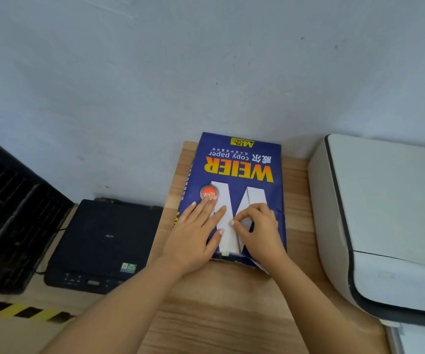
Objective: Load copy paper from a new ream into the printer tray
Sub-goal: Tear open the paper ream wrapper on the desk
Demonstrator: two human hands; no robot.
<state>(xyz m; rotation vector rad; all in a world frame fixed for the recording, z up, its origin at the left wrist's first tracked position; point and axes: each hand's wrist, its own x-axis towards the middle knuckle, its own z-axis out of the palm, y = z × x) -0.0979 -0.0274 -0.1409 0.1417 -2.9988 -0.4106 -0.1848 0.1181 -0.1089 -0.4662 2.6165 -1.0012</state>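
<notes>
A blue ream of copy paper (239,169) with orange lettering lies flat on the wooden table (231,315), its far end against the wall. My left hand (196,233) rests flat on the near left part of the wrapper, fingers spread. My right hand (260,231) is on the near right part, with its fingertips curled and pinching at the wrapper's surface. The wrapper's near end looks torn. A white printer (385,213) with a dark trim stands to the right of the ream. Its paper tray is not in sight.
A black printer (104,246) sits lower down on the left, beside a black slatted crate (6,218). Yellow and black hazard tape (27,311) marks the surface in front of them. A pale wall (206,72) closes off the back.
</notes>
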